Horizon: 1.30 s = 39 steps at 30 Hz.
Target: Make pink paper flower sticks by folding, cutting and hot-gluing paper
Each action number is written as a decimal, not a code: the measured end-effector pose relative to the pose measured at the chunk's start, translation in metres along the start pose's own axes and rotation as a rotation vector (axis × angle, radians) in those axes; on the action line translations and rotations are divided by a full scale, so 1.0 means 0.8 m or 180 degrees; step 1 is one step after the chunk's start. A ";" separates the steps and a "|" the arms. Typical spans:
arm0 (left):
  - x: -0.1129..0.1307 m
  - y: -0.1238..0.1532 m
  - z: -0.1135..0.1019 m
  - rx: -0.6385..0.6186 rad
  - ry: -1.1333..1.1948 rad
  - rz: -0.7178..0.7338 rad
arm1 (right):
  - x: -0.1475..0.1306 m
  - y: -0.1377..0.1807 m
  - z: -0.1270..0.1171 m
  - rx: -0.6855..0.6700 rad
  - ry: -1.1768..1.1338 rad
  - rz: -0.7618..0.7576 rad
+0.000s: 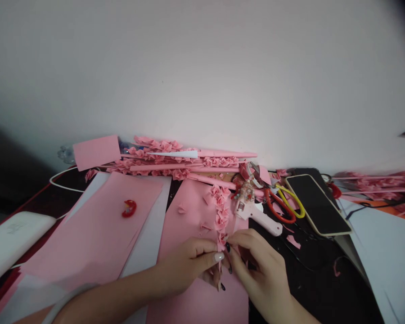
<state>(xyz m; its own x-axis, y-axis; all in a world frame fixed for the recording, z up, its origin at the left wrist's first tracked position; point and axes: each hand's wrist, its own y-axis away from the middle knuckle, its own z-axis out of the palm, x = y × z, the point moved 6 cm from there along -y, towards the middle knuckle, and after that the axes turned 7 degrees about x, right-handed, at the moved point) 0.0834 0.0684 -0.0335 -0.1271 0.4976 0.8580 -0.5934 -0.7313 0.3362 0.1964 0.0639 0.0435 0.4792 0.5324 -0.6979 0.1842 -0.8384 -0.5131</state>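
Observation:
A pink paper flower stem [222, 218], with folded blossoms along its upper part, stands out from between my hands. My left hand [197, 263] pinches its lower end between thumb and fingers. The fingertips of my right hand [261, 265] are closed at the lowest blossom [222, 240]; whether they grip a petal or only press on it is hard to see. Below both hands lies a pink paper sheet [189, 211], bearing a few loose folded pieces [181, 209]. A pale hot glue gun [259, 218] rests just beyond my right hand.
Finished pink flower stems [175, 168] are piled along the wall. Red and yellow scissor-like handles [280, 207] and a phone [319, 204] lie at right, near white paper [374, 252]. Leftward are stacked pink sheets [97, 238], a small red object [128, 208] and a white power bank [18, 240] with a cable.

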 end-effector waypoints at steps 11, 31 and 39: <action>-0.001 0.001 0.000 -0.0057 -0.0022 0.0036 | 0.000 -0.005 -0.005 -0.0243 -0.0085 -0.0210; -0.002 -0.001 0.000 -0.0018 0.0093 -0.0055 | -0.008 -0.006 -0.010 0.0083 0.0136 -0.0302; -0.004 -0.003 -0.003 0.0086 0.0286 -0.0200 | 0.001 -0.005 -0.010 0.0195 0.0269 -0.0119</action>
<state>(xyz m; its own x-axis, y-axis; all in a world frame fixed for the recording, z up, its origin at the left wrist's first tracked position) 0.0834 0.0694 -0.0376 -0.1619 0.5817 0.7971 -0.5809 -0.7091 0.3995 0.2029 0.0668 0.0495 0.5441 0.5491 -0.6343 0.1516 -0.8080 -0.5694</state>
